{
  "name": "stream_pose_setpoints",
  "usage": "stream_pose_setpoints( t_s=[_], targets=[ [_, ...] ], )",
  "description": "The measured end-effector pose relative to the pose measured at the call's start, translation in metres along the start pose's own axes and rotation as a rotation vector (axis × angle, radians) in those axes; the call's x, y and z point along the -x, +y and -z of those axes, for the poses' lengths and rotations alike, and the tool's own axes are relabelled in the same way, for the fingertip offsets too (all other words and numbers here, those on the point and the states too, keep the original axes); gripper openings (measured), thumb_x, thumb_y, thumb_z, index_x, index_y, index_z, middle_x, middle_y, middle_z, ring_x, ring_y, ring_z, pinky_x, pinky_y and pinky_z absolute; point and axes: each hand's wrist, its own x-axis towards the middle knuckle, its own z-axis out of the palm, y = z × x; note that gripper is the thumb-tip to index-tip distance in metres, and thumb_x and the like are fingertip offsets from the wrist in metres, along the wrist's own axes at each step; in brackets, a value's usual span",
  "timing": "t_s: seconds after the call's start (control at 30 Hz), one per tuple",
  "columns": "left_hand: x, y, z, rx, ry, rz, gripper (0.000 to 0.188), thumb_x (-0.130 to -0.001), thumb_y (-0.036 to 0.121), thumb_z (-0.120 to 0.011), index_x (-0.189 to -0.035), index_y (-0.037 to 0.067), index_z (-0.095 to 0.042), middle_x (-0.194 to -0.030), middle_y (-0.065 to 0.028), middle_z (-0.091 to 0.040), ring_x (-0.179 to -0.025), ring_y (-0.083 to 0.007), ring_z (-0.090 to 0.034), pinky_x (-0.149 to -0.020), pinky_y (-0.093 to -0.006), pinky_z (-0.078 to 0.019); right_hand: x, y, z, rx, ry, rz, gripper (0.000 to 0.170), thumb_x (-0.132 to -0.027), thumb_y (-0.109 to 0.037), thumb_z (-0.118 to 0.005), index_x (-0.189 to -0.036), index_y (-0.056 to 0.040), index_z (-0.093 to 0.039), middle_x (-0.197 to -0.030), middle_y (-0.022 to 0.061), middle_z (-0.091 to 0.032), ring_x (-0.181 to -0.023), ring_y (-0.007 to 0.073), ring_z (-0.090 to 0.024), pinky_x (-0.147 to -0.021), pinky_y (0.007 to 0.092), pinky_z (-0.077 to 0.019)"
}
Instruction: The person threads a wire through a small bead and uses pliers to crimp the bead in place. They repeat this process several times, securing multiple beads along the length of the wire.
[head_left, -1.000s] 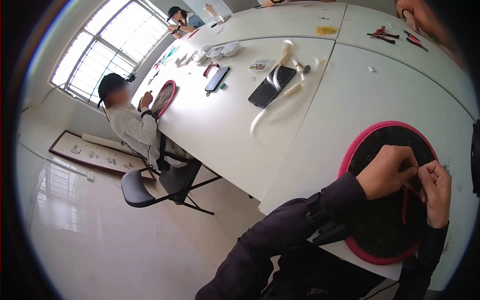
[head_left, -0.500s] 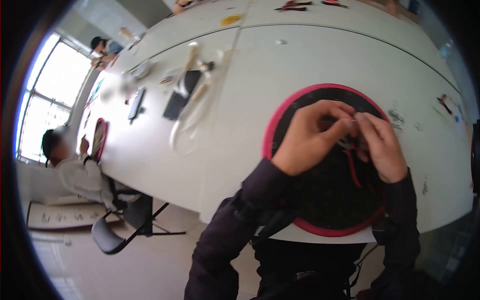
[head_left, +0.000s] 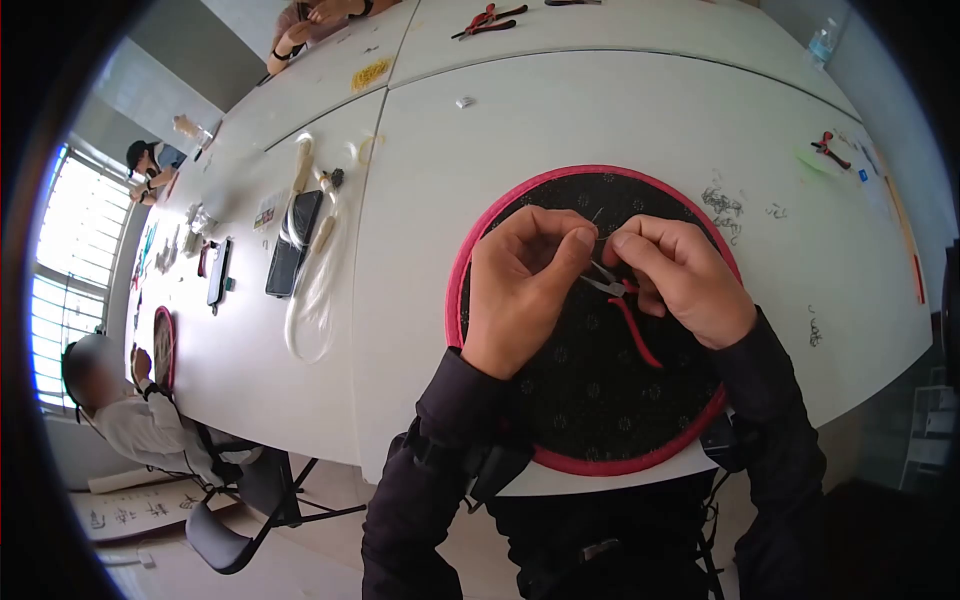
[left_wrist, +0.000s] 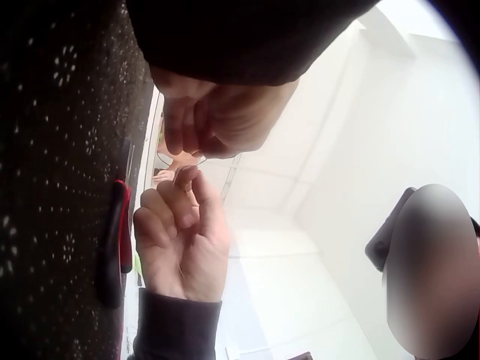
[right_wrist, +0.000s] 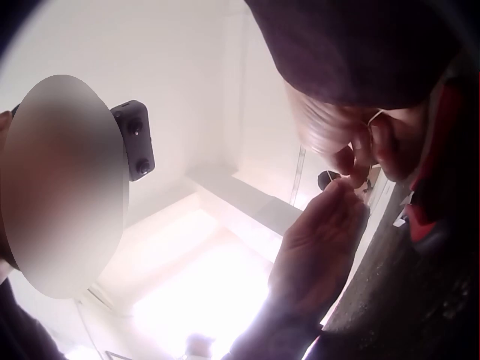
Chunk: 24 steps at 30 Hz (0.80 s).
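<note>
Over a round black mat with a pink-red rim, my two hands meet fingertip to fingertip. My left hand pinches a fine pale strand between thumb and forefinger; a short end of it sticks up past the fingertips. Opposite, my right hand pinches the same strand, its other fingers curled in. In the right wrist view the thin strand runs over the right hand's fingers. Pliers with red handles lie on the mat under the hands, partly hidden by the right one.
Left on the white table lie a coil of clear-white strands, a black phone and another phone. Dark wire-like bits are right of the mat. More pliers lie at the back. A person sits at left.
The head view has swung right, so the mat now sits mid-frame. Both hands have stayed close together over the mat, their fingertips slightly shifted around the strand.
</note>
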Motion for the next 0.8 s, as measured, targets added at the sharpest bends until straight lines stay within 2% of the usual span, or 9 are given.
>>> stream_pose_setpoints(
  t_s=[0.1,0.2,0.3,0.33,0.43,0.57,0.63,0.73,0.8],
  targets=[
    [0.001,-0.002,0.002,-0.012,-0.033,0.022,0.016,-0.095,0.009,-0.064,-0.102,-0.006,-0.063,-0.098,-0.0093,-0.067,-0.084,-0.0128,-0.063,-0.08,-0.027,-0.0522,-0.002,0.003,-0.003,0.145,0.121,0.153,0.02,-0.098,-0.017,-0.061,-0.091,0.0003,-0.064,-0.068,-0.0059,-0.052,-0.061,0.0007,-0.045,-0.056,0.0199,-0.0379],
    [0.0,-0.003,0.002,-0.091,-0.049,0.046,0.015,-0.095,0.008,-0.064,-0.1,-0.006,-0.063,-0.097,-0.0089,-0.067,-0.084,-0.012,-0.063,-0.078,-0.0265,-0.0517,-0.001,-0.001,0.001,0.162,0.145,0.18,0.018,-0.097,-0.015,-0.062,-0.09,0.0013,-0.065,-0.071,-0.0049,-0.057,-0.065,0.0002,-0.047,-0.059,0.0193,-0.0388],
    [0.0,-0.005,0.002,-0.107,0.011,0.031,0.011,-0.095,0.007,-0.064,-0.097,-0.003,-0.063,-0.091,-0.0051,-0.068,-0.082,-0.0078,-0.063,-0.075,-0.023,-0.0509,0.001,-0.001,0.002,0.094,0.264,0.204,0.019,-0.097,-0.016,-0.063,-0.09,0.0014,-0.065,-0.073,-0.0047,-0.058,-0.065,0.0004,-0.047,-0.059,0.0197,-0.0386],
    [0.0,-0.003,0.0,-0.123,0.015,0.049,0.009,-0.096,0.006,-0.063,-0.097,-0.003,-0.062,-0.092,-0.0064,-0.07,-0.084,-0.0088,-0.064,-0.076,-0.0238,-0.0512,0.0,0.0,0.003,0.102,0.285,0.182,0.018,-0.096,-0.015,-0.064,-0.091,0.0016,-0.066,-0.073,-0.005,-0.057,-0.065,0.0005,-0.046,-0.059,0.0198,-0.0385],
    [0.0,0.0,0.001,-0.295,0.019,0.038,0.01,-0.096,0.007,-0.062,-0.096,-0.003,-0.062,-0.093,-0.0079,-0.071,-0.086,-0.0109,-0.066,-0.079,-0.025,-0.0515,-0.003,0.003,-0.002,0.071,0.272,0.272,0.019,-0.096,-0.016,-0.064,-0.092,0.0025,-0.066,-0.068,-0.0055,-0.054,-0.063,0.0005,-0.045,-0.057,0.02,-0.0371],
    [-0.001,0.003,0.003,-0.148,-0.011,0.065,0.009,-0.095,0.006,-0.063,-0.098,-0.003,-0.064,-0.093,-0.0062,-0.07,-0.086,-0.0098,-0.064,-0.08,-0.0242,-0.0503,-0.005,0.01,-0.005,0.064,0.235,0.299,0.02,-0.096,-0.016,-0.064,-0.093,0.0032,-0.067,-0.066,-0.0051,-0.054,-0.061,0.0001,-0.044,-0.055,0.0211,-0.0368],
    [0.002,0.0,-0.001,-0.066,-0.028,0.048,0.01,-0.095,0.005,-0.063,-0.099,-0.003,-0.065,-0.096,-0.0058,-0.069,-0.086,-0.0092,-0.062,-0.079,-0.0243,-0.0495,-0.009,0.017,-0.007,0.069,0.243,0.333,0.018,-0.097,-0.017,-0.064,-0.101,0.0005,-0.069,-0.068,-0.0081,-0.053,-0.061,-0.001,-0.043,-0.055,0.0189,-0.0354],
    [0.001,0.001,-0.001,-0.073,-0.107,0.131,0.009,-0.094,0.004,-0.064,-0.099,-0.004,-0.065,-0.102,-0.0075,-0.068,-0.088,-0.0103,-0.063,-0.082,-0.0257,-0.0504,-0.006,0.017,-0.007,0.13,0.253,0.296,0.017,-0.095,-0.015,-0.066,-0.097,0.0014,-0.071,-0.064,-0.0076,-0.052,-0.059,-0.0005,-0.042,-0.054,0.0194,-0.035],
    [0.002,-0.001,-0.002,-0.034,-0.101,0.107,0.009,-0.095,0.004,-0.064,-0.099,-0.004,-0.065,-0.101,-0.0078,-0.069,-0.088,-0.0108,-0.063,-0.083,-0.026,-0.0507,-0.004,0.015,-0.008,0.122,0.254,0.299,0.017,-0.095,-0.015,-0.066,-0.098,0.0009,-0.072,-0.063,-0.0078,-0.051,-0.058,-0.0005,-0.041,-0.053,0.0197,-0.0343]
  ],
)
